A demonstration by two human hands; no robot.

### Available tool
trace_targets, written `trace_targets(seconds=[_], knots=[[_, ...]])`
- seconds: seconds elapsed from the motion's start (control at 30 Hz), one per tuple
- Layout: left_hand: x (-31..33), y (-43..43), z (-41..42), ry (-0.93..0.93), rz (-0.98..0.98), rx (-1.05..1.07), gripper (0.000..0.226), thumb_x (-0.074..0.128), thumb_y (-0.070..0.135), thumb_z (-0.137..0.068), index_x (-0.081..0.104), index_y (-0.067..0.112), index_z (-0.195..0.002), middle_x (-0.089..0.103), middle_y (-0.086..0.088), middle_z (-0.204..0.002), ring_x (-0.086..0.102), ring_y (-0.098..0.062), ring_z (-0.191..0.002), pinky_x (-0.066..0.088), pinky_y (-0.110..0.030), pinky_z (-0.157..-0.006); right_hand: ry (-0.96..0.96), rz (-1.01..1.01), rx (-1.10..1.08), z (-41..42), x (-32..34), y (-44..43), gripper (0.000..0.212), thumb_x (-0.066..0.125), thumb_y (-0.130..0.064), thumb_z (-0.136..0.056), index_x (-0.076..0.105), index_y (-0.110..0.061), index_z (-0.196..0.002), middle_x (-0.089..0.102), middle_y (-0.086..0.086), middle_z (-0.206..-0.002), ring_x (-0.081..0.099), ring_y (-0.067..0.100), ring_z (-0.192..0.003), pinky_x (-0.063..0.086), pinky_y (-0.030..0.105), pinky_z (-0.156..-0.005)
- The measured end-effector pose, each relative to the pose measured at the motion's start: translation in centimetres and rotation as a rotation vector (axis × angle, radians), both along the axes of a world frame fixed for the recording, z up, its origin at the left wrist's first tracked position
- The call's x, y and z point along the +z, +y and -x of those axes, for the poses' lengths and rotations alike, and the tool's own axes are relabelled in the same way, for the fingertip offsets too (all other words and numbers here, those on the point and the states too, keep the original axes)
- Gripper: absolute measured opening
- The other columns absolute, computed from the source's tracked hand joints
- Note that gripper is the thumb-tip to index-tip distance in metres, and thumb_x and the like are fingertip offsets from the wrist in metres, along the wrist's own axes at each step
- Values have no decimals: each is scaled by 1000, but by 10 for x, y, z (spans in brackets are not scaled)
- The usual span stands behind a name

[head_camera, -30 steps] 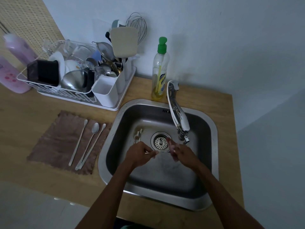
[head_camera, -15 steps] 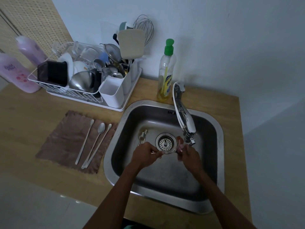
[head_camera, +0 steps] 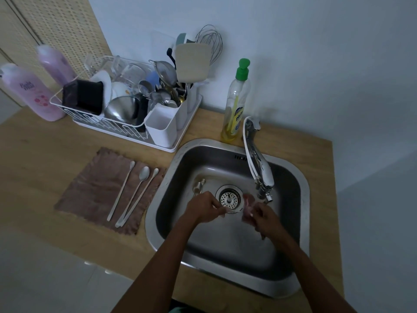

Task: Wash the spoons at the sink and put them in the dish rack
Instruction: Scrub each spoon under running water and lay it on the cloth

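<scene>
Scrubbing continues at lower centre: left hand (head_camera: 204, 207) still pinches a spoon (head_camera: 228, 211), while right hand (head_camera: 265, 219), clutching a pinkish sponge (head_camera: 247, 205), has pulled slightly away. Three spoons on the cloth (head_camera: 94, 190) wait.

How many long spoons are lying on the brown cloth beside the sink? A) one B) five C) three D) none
C: three long spoons lie side by side on the brown cloth, left of the sink.
</scene>
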State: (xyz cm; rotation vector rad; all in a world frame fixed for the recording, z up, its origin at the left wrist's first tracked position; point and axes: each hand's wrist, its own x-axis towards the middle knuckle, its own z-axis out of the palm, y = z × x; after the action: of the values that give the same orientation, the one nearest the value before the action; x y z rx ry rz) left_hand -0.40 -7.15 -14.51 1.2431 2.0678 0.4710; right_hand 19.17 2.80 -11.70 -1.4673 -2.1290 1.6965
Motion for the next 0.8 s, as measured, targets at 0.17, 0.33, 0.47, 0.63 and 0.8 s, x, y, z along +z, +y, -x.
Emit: trace_targets(seconds=[0.17, 0.33, 0.47, 0.63, 0.8], knots=[[-10, -10, -1, -142, -15, 47, 49, 50, 85, -66, 75, 44, -76, 74, 4, -73, 61, -7, -59, 54, -29, -67, -95, -10, 165, 0, 5, 26, 12, 55, -17, -100, 63, -9, -105, 67, 4, -87, 60, 7, -67, 43, 8, -52], [-3, -4, -7, -58, -59, 131, 36, 57, 71, -78, 76, 41, -75, 72, 8, -67, 58, -5, -52, 49, -25, -60, 12, -126, -288, 19, -19, -2, 23, 43, -14, -104, 62, -14, -91, 68, 3, -80, 60, 5, -60, 40, 11, -49], [-3, -10, 5, -92, 15, 103, 30, 62, 66, -80, 76, 40, -78, 75, 7, -76, 66, -8, -70, 56, -32, -73, 78, 76, 59, 10, -2, 14, 15, 52, -14, -101, 65, -19, -105, 69, -1, -90, 65, 4, -75, 50, 11, -56], [5, -1, -7, -106, -61, 149, 30, 62, 62, -82, 78, 36, -80, 66, 11, -56, 49, 0, -43, 41, -20, -56, 42, -209, -232, 16, -8, 10, 26, 47, -8, -101, 63, -19, -84, 73, 14, -83, 66, 16, -61, 57, 34, -59], [-8, -10, -1, -50, 27, 132, 33, 58, 70, -78, 76, 42, -75, 75, 9, -76, 65, -5, -67, 56, -30, -70, 81, 75, 20, 7, -24, 16, 21, 53, -5, -99, 67, -20, -104, 71, 2, -104, 69, 15, -93, 61, 34, -83]])
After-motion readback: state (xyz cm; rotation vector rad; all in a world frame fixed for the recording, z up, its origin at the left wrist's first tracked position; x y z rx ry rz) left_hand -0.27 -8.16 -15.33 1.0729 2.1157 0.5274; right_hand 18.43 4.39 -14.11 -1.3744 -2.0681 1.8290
